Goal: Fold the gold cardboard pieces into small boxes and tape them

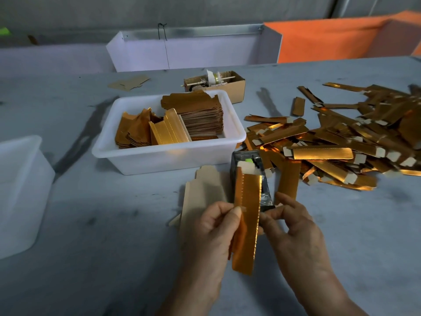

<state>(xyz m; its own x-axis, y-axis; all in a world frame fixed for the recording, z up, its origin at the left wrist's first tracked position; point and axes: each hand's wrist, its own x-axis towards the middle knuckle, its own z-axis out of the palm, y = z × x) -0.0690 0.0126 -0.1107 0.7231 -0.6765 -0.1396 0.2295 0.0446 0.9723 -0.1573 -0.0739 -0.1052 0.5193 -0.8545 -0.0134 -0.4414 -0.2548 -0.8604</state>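
Observation:
A long folded gold cardboard piece (247,215) stands nearly upright between both hands, its white flap at the top. My left hand (216,226) pinches its left edge with thumb and fingers. My right hand (293,224) grips its right edge with the fingertips. Behind it sits a dark tape dispenser (250,160) with a green part. A flat unfolded blank (205,190) lies pale side up on the table to the left. A big heap of folded gold boxes (341,144) spreads at the right.
A white tub (168,153) holds stacked flat gold blanks. Behind it stands a small brown carton (234,87) with odds and ends. Another white tub (20,190) is at the left edge. White and orange panels line the table's far side.

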